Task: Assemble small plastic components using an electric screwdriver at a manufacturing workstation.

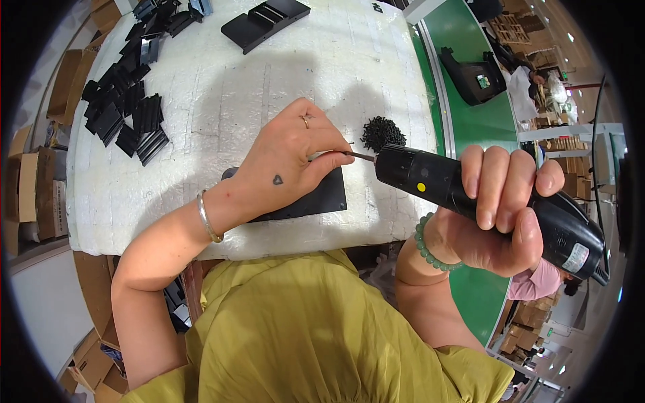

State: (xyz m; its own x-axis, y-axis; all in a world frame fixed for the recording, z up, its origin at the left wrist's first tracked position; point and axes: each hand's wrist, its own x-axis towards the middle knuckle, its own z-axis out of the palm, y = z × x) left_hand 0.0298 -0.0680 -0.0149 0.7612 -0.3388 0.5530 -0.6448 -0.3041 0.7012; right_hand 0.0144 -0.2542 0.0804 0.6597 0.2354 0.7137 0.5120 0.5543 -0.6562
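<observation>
My right hand [500, 208] is wrapped around a black electric screwdriver [430, 176], held tilted with its bit pointing left. The thin metal bit [363, 156] reaches the fingertips of my left hand [289, 151]. There the thumb and index finger are pinched together; whatever lies between them is too small to make out. Beneath the left hand lies a flat black plastic plate [312, 201], partly covered by the hand and wrist. A small heap of black screws [382, 133] sits just beyond the screwdriver's front end.
The work surface is a white foam-covered table [201, 74]. Many black plastic parts [111, 111] are piled at its far left. A black slotted part [265, 23] lies at the far side. On the green bench [447, 40] to the right rests a black housing [474, 77] with a circuit board.
</observation>
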